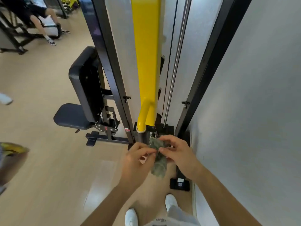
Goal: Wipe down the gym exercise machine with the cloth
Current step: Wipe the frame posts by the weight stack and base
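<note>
A grey-green cloth (158, 159) hangs bunched between both my hands, low in the middle of the view. My left hand (137, 162) pinches its left side with thumb and fingers. My right hand (177, 154) grips its top and right side. Just beyond the hands rises the gym machine: a yellow upright post (146, 54) with a curved yellow tube at its foot, black frame bars (110, 62), a chrome guide rod (176, 62) and a black weight stack (160, 128) at the bottom. The cloth is held in the air, apart from the machine.
A black padded seat and backrest (83, 88) stand left of the frame on a tan wood floor (40, 160). A grey wall (252, 111) runs close on the right. Another person sits on a machine (40, 18) at the far left. My white shoes (171, 203) are below.
</note>
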Available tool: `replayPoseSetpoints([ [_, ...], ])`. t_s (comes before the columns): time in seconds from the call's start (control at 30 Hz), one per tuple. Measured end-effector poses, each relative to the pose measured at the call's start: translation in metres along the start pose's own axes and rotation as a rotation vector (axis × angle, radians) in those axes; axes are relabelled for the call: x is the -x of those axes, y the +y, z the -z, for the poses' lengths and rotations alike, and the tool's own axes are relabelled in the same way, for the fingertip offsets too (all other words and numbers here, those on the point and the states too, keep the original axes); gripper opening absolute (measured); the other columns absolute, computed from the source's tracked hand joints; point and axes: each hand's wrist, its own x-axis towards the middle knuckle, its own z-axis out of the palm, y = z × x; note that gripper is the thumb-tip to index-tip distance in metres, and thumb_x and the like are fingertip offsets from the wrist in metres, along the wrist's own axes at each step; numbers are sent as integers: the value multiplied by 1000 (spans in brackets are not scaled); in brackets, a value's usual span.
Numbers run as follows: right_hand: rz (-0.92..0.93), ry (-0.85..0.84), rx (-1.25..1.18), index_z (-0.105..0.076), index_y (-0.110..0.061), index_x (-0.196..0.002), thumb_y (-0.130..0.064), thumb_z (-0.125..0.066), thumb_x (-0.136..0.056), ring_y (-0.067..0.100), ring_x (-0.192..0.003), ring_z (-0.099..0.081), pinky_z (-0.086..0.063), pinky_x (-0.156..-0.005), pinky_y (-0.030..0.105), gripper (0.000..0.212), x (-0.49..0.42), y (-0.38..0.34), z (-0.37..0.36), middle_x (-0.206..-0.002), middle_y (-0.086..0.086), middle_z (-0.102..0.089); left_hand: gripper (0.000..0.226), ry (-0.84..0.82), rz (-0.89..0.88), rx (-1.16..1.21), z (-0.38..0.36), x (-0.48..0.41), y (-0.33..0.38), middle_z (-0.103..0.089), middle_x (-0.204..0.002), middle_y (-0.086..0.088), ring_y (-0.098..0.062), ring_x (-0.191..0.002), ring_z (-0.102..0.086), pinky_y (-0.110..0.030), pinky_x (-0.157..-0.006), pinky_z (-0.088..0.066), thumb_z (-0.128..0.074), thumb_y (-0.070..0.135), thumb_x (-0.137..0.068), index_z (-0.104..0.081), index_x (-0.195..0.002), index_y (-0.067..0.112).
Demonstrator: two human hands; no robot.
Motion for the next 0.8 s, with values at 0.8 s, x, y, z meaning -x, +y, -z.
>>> replayPoseSetpoints([
  [0.8,-566,-44,-998,-52,-14,-139,-6,-48,-103,39,-120,-63,-59,-89,48,38,-121,18,50,-133,22,-63,32,413,265,34,-18,-58,20,-70,-98,18,4,-90,-63,-6,-71,-48,-66,29,-93,-67,-125,26],
])
